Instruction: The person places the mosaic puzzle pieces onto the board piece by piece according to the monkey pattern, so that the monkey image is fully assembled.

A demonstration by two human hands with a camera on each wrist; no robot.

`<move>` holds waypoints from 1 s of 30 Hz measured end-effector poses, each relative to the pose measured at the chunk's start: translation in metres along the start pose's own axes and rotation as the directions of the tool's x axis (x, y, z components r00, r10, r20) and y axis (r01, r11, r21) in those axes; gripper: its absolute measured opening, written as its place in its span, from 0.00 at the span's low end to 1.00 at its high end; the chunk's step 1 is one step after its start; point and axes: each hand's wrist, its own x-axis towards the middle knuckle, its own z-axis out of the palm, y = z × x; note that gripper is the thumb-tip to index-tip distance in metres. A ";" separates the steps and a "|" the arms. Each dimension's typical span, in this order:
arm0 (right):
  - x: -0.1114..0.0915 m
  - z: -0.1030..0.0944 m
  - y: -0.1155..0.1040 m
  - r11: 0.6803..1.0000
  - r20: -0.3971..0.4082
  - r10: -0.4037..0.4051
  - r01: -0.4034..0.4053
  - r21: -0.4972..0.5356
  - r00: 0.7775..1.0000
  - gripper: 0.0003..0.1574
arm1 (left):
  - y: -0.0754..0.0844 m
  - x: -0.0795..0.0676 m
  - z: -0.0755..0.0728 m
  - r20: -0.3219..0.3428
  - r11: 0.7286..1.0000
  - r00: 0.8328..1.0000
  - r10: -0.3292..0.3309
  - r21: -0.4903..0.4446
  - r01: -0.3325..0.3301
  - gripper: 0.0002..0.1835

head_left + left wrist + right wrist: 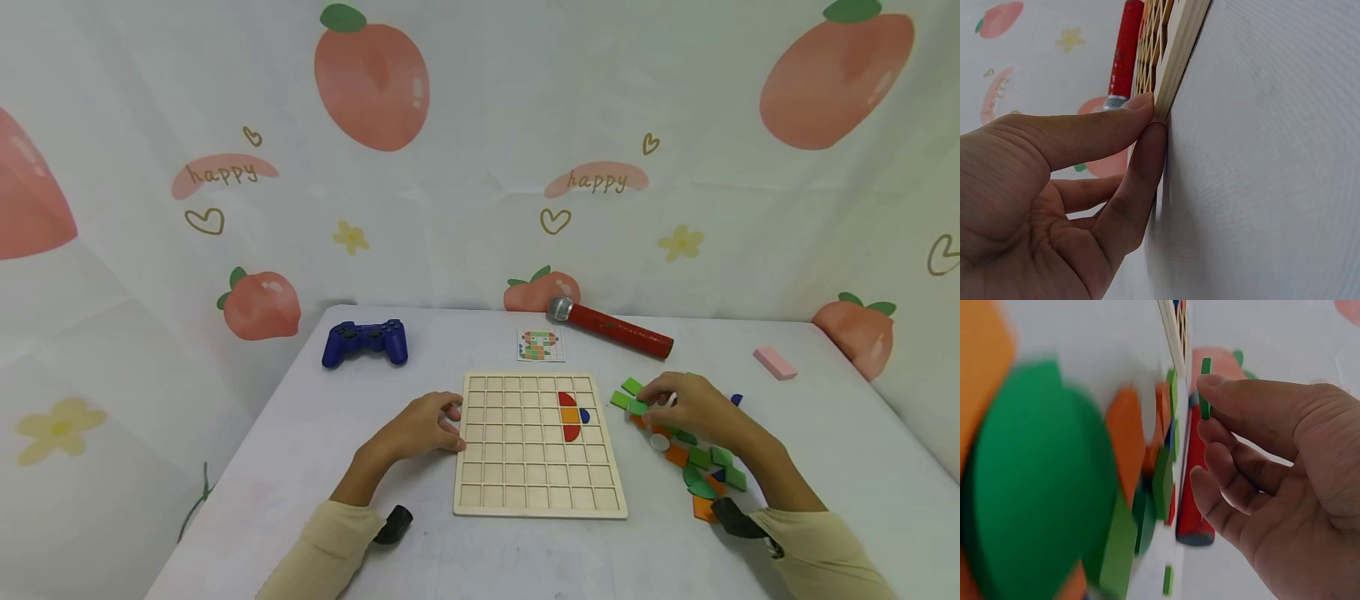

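A pale wooden grid board (517, 479) lies in the middle of the table. In it, two red half-round pieces (567, 399) flank an orange square (571, 415), with a blue half-round piece (585, 416) beside the square. My left hand (426, 427) holds the board's left edge, thumb and forefinger meeting at the rim (1169, 87). Over the loose pieces right of the board, my right hand (697, 407) pinches a green square tile (1205, 387) between thumb and forefinger. Loose green, orange and blue pieces (700, 457) are heaped below that hand; its wrist hides some.
A small pattern card (540, 344) lies behind the board, with a red microphone (618, 330) to its right. A blue game controller (365, 342) sits at the back left. Toward the back right is a pink block (776, 363). A printed cloth hangs behind the table.
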 end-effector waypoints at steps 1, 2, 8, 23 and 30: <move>0.001 0.002 -0.003 1.000 0.005 -0.006 0.006 0.007 1.000 0.16 | 0.000 0.000 0.000 0.000 1.000 1.000 0.000 0.001 0.000 0.40; 0.003 0.004 -0.005 1.000 0.009 -0.012 0.012 0.011 1.000 0.16 | -0.001 0.000 0.000 0.000 1.000 1.000 0.001 0.002 -0.001 0.40; 0.012 0.017 -0.018 0.999 0.039 -0.040 0.039 0.028 0.998 0.15 | -0.001 0.000 0.000 0.002 1.000 1.000 0.000 -0.003 0.000 0.41; 0.032 0.046 -0.050 0.986 0.149 -0.162 0.156 0.057 0.975 0.12 | 0.000 0.000 0.000 0.001 1.000 1.000 0.002 0.002 -0.002 0.40; 0.039 0.057 -0.063 0.967 0.144 -0.254 0.253 0.026 0.957 0.10 | 0.000 -0.001 -0.001 0.004 1.000 1.000 -0.002 -0.004 0.002 0.40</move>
